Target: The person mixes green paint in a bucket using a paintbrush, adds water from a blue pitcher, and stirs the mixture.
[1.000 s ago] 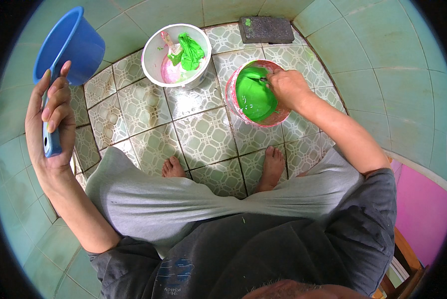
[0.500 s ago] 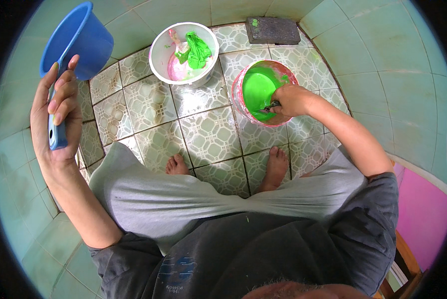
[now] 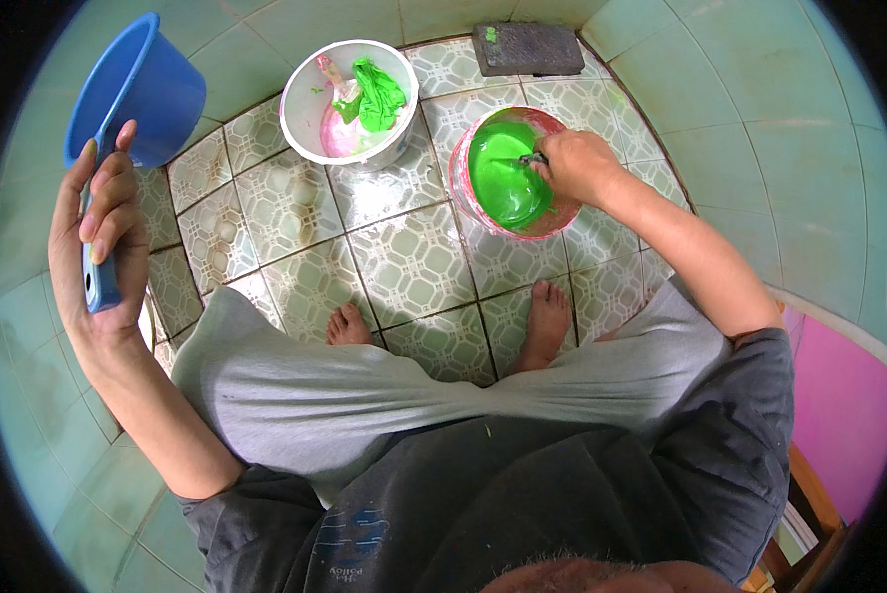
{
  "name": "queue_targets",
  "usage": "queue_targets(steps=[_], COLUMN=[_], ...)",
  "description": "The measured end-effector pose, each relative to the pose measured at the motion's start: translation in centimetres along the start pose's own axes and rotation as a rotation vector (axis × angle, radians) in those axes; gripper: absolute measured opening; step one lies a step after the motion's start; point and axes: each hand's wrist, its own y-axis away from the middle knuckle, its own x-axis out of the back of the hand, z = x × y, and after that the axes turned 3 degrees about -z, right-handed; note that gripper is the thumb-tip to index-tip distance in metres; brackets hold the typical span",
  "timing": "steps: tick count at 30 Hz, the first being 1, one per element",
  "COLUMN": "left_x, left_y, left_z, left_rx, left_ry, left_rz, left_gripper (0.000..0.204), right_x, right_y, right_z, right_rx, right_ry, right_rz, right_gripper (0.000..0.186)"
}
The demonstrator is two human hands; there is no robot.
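Observation:
My left hand (image 3: 107, 222) is closed around the handle of a blue plastic dipper (image 3: 145, 94), raised at the left. In front of me on the right, a bucket (image 3: 460, 188) with a red and white paint-smeared wall holds bright green paint (image 3: 503, 188). My right hand (image 3: 580, 170) reaches over its right rim, closed on a thin dark-handled tool (image 3: 531, 158). The tool's far end dips into the paint, so its kind is hidden.
A white bucket (image 3: 293, 133) stands left of the paint, holding a paintbrush (image 3: 331, 71) and a crumpled green cloth (image 3: 378, 94). A dark block (image 3: 528, 49) lies by the far wall. My bare feet rest on the patterned tile floor (image 3: 404, 257); green tiled walls (image 3: 730, 109) stand close around.
My right hand has moved the tool from the near side of the green paint toward its middle. My left hand still holds the dipper up at the left.

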Motion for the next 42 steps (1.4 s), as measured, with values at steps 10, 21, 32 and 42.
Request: queue_targets(steps=[10, 21, 32, 42], left_x=[0.0, -0.3, -0.3, 0.5], left_y=[0.0, 0.2, 0.2, -0.6], left_z=[0.0, -0.1, 0.1, -0.4], left_rx=[-0.003, -0.032, -0.028, -0.014], left_ry=[-0.015, -0.067, -0.052, -0.059], left_rz=[0.004, 0.008, 0.011, -0.011], left_gripper=[0.043, 0.045, 0.044, 0.048], right_x=[1.9, 2.7, -1.5, -1.1], right_y=[0.4, 0.5, -1.3, -0.4], right_z=[0.7, 0.5, 0.4, -0.3], right_rx=[-0.073, -0.089, 0.077, 0.222], right_ry=[-0.004, 0.004, -0.040, -0.069], right_rz=[0.111, 0.077, 0.148, -0.033], right_gripper=[0.031, 0.030, 0.027, 0.028])
